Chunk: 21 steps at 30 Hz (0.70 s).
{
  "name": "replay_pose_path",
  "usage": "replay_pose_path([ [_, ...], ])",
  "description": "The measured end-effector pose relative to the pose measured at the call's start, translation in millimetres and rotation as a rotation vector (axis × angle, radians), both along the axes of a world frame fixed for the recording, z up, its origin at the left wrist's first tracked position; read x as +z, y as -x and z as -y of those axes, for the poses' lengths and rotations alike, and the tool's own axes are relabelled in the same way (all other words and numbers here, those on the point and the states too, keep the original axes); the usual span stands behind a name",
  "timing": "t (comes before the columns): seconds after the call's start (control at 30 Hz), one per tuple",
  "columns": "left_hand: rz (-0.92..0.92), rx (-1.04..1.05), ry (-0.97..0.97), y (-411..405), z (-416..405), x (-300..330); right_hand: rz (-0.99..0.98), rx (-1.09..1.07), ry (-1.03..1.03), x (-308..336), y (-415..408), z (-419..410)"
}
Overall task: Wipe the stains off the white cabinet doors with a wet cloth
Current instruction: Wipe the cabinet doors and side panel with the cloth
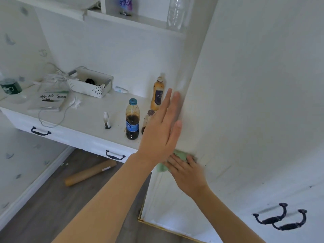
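- Two bare hands work at the left edge of a white cabinet door.
- Left hand: grip fully open, fingers straight and together, flat against the door's edge, holding nothing.
- Right hand: just below the left, fingers spread and fairly straight, pressing a green cloth onto the door; the grip is not curled round the cloth. The hand is motion-blurred.
- The cloth shows above and left of the right fingers, at the door's left edge.
- Dark specks and faint streaks mark the door to the right of the right hand; two dark handles sit lower right.
- Counter to the left carries a blue-capped bottle of dark liquid, an orange bottle, a white basket and a book.
- A cardboard tube lies on the wooden floor under the counter.
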<state>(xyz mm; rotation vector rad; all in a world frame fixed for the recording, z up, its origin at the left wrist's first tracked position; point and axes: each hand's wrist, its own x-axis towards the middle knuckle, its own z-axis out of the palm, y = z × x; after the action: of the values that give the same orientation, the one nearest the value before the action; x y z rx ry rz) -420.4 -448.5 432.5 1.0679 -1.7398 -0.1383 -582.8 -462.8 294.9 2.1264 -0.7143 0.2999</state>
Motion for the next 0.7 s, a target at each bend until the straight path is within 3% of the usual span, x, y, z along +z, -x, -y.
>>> replay_pose_path([
  [0.13, 0.060, 0.030, 0.022, -3.7, -1.2, 1.0, -0.193, -0.099, -0.030, -38.6, 6.4, -11.9],
  [0.27, 0.175, 0.039, 0.071, -13.1, -4.3, 10.9, -0.220, -0.087, 0.039, 4.7, 17.4, -9.6],
  [0.43, 0.202, 0.113, 0.184, -17.2, -3.0, 39.0, 0.146, 0.008, 0.168, 156.9, 25.9, 2.6],
  [0.57, 0.209, 0.139, 0.286, -5.8, 2.0, 82.1, 0.449, -0.095, 0.336, 290.1, 26.0, 10.0],
  [0.7, 0.152, 0.150, 0.340, 9.3, 6.0, 114.4, 0.633, -0.125, 0.362, 308.0, 14.6, 10.3],
])
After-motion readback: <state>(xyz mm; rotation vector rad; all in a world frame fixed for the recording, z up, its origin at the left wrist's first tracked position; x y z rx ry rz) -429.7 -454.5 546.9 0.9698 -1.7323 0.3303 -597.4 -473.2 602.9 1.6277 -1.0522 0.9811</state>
